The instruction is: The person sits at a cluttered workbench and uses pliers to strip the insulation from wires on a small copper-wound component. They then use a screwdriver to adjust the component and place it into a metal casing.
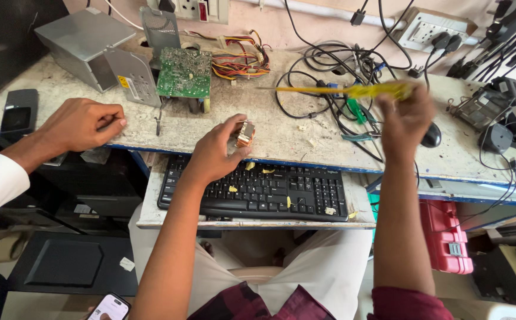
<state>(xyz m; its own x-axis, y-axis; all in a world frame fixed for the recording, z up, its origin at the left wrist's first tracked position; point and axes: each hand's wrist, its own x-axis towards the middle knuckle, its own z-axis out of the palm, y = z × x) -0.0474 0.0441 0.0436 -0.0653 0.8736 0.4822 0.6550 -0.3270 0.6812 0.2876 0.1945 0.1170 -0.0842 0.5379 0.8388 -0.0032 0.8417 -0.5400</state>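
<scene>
Copper-wound small transformer, dense and rigid, sits pinched in the left hand; the right hand grips a yellow screwdriver.

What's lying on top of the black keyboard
Small yellowish scraps lie scattered on the black keyboard. The left hand and forearm cover its upper-left keys, so anything there is hidden.

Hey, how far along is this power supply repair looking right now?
Done: the metal case is open and the green circuit board lies out on the bench. In hand: left hand holds a small orange transformer; right hand holds a yellow screwdriver. Left: board and case remain apart.
</scene>
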